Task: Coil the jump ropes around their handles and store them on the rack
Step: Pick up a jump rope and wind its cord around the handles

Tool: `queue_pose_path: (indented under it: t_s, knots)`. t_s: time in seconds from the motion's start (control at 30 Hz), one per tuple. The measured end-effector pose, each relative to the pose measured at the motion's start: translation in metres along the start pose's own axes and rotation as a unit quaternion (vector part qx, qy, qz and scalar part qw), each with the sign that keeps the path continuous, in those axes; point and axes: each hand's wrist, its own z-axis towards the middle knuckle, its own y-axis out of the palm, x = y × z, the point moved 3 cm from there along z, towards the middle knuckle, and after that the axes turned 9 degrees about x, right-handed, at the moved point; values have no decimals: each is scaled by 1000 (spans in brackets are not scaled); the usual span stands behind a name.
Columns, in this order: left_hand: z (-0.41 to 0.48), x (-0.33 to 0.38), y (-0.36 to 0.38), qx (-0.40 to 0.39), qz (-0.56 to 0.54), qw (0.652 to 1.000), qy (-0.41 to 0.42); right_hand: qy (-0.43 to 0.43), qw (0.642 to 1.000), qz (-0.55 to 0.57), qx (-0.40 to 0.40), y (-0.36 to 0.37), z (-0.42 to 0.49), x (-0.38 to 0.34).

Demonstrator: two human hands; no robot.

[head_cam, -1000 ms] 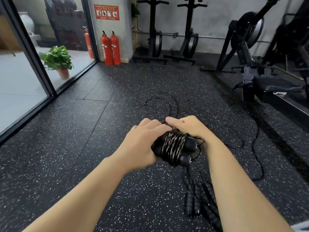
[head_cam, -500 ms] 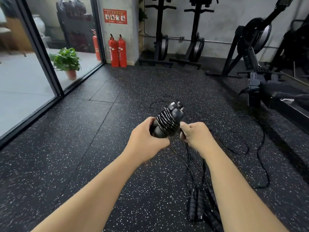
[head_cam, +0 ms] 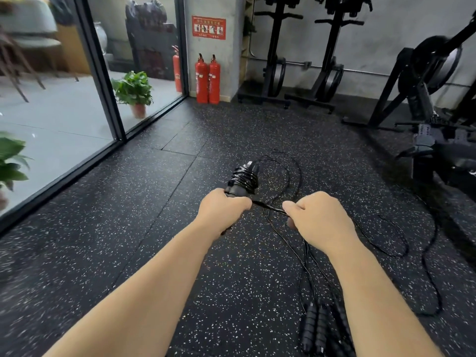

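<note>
Head view looks down over two bare forearms onto a black, speckled rubber floor (head_cam: 108, 228). At far left a leafy plant (head_cam: 10, 161) sits at the frame edge, and behind the glass wall (head_cam: 51, 104) a potted plant (head_cam: 134, 92) stands on pale paving. Further right, two red fire extinguishers (head_cam: 208, 79) stand against a grey pillar under a red notice (head_cam: 208, 27).

Near centre, the left hand (head_cam: 221, 210) is curled around the lower end of a pair of black handles (head_cam: 238, 189), which point up and away from the person. Shiny black cord is wound many times around their upper part, forming the coiled rope bundle (head_cam: 244, 177). A short, taut stretch of cord (head_cam: 268, 206) runs from that fist across to the right hand (head_cam: 314, 217), whose fingers are closed and pinch the cord.

Below the right hand, loose ropes (head_cam: 306, 266) trail down to several more black handles (head_cam: 316, 328) lying on the floor beside the right forearm. More cord loops (head_cam: 401, 243) sprawl over the floor to the right. Black gym machines (head_cam: 432, 104) stand along the far wall and at the right edge.
</note>
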Motion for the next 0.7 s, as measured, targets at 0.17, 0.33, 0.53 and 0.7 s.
queue_pose_path:
  t_s: [0.17, 0.33, 0.53, 0.7]
  knots:
    - [6, -4, -9, 105, 229, 965, 68, -68, 997, 27, -4, -12, -5, -25]
    - [-5, 6, -3, 178, 364, 895, 188, -139, 987, 81, 2, -16, -8, -41]
    - [-31, 22, 17, 154, 464, 794, 362, -147, 983, 109, -12, -18, 3, -30]
    - [-45, 32, 24, 20, 417, 744, 521, -111, 984, 141, -12, -18, 13, 1]
